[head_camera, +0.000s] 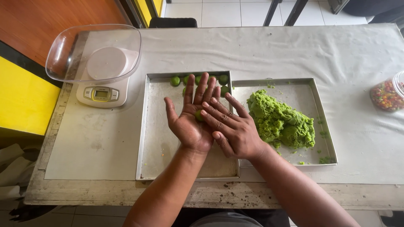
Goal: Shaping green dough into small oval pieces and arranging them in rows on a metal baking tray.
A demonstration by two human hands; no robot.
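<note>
My left hand (189, 120) lies palm up over the left metal tray (156, 138), fingers spread. My right hand (233, 128) presses flat across it, and a small piece of green dough (198, 116) shows between the two palms. Several small green dough balls (175, 80) sit in a row along the far edge of the left tray, partly hidden by my fingers. A large lump of green dough (280, 120) rests in the right metal tray (325, 122), just right of my right hand.
A kitchen scale (101, 93) with a clear plastic bowl (94, 52) stands at the left. A clear jar of coloured sprinkles (387, 94) sits at the right edge. A grey-white cloth (252, 48) covers the worn table. Green crumbs lie scattered in the right tray.
</note>
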